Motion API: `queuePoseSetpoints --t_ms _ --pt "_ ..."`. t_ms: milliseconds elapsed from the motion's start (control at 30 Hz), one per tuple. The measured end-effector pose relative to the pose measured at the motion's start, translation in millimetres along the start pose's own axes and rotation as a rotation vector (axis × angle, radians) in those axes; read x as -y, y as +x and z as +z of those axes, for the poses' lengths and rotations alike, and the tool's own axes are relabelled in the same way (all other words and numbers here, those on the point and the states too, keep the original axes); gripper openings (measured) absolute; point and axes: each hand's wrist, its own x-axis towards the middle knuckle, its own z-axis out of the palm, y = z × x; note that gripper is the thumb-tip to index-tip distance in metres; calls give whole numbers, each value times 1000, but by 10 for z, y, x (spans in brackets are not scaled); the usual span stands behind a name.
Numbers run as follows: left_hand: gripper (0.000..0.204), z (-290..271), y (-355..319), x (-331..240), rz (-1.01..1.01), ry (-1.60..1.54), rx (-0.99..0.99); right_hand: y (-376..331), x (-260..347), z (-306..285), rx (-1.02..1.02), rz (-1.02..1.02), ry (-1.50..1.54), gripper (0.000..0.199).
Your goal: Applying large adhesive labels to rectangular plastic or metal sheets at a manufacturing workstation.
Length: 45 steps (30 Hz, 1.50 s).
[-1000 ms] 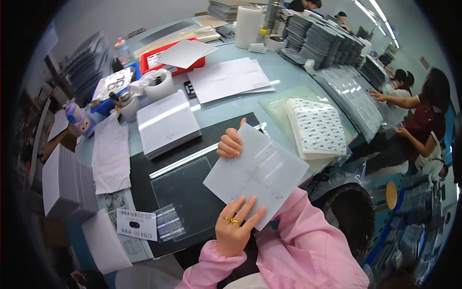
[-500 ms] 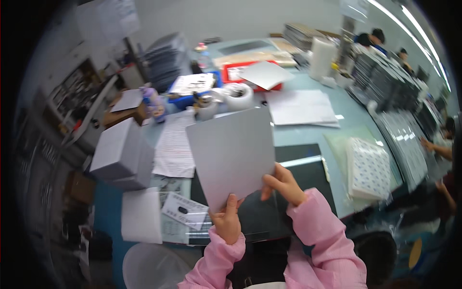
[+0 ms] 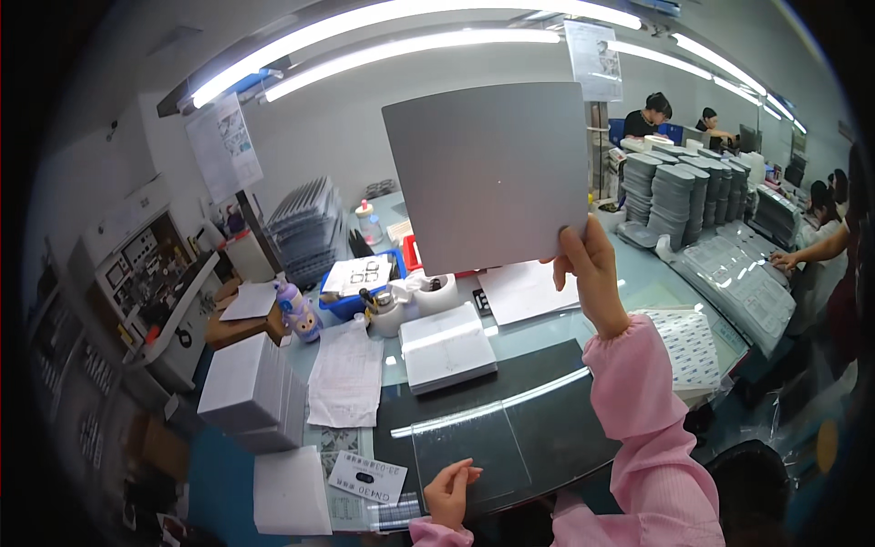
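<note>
My right hand [image 3: 592,273] is raised and pinches the lower right corner of a flat grey sheet [image 3: 492,182], thumb over its face. The sheet stands upright, well above the table. Low in front of me, my left hand [image 3: 450,492] has its fingers curled in, with nothing visible in them. It is over the near edge of a black mat [image 3: 547,383]. A clear rectangular sheet [image 3: 469,453] lies on the mat, close to that hand. Past the mat sits a stack of white sheets [image 3: 447,346].
Left of the mat are a printed card [image 3: 367,477], wrinkled paper [image 3: 344,378] and a block of white stacks [image 3: 246,387]. Farther back stand a blue tray [image 3: 365,296], a purple bottle [image 3: 296,310] and white rolls [image 3: 437,296]. Another person's hand [image 3: 786,261] rests by wrapped sheets [image 3: 738,283] at right.
The grey sheet has gone up, now in my right hand alone. My left hand has let go and dropped toward the mat. The view has tilted up, showing ceiling lights.
</note>
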Motion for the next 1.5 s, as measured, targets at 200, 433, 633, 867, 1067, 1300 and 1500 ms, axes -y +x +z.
queuePoseSetpoints --t_ms 200,433,633,867,1067,1300,1500 --pt "18 14 -65 -62 14 71 53 1 104 -50 -33 -18 -7 21" --pt "48 -20 11 -148 53 -88 40 -575 -25 235 9 303 140 21" --pt "62 209 192 -528 497 -11 12 -1972 -551 896 227 859 580 35" --pt "37 87 198 -710 781 696 139 -1684 -1312 646 230 974 1050 71" --pt "43 592 8 -316 776 902 307 -1771 -1877 262 415 781 1566 72" --pt "43 956 -345 -164 754 785 567 -1697 -1721 129 260 655 1652 69" --pt "39 1038 -585 -137 796 725 726 -1667 -1726 17 227 582 1689 65"
